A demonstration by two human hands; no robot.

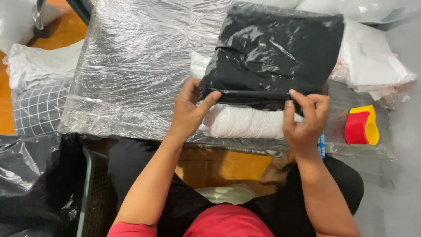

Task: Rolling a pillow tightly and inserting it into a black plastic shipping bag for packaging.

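Fingers (209, 100) of the left hand (189, 113) pinch the near edge of a black folded garment in a clear plastic bag (280, 57), thumb laid across the top of that edge and the other fingers curled out of sight beneath; those of the right hand (307, 118) do the same at the other corner, index and middle fingers (290, 109) bent down over the edge. Both hands grip the same edge at its two ends, which would keep the slippery film taut and the packet square; that is my reading of the hold

Just beneath that edge, between the two hands, lies a white rolled or folded cloth (245, 123), touching the black packet and partly covered by it. The bagged garment itself sits at the near middle of the counter (131, 66), which is wrapped in crinkled clear film. It looks matte black inside, glossy outside, with glare and creases running across the plastic

To the right, near the right hand, stands a red and yellow tape dispenser (363, 126); behind it a stack of white items in clear bags (372, 61). At far left sits a grid-patterned cloth (37, 109), and below it a black plastic sack (26, 175)
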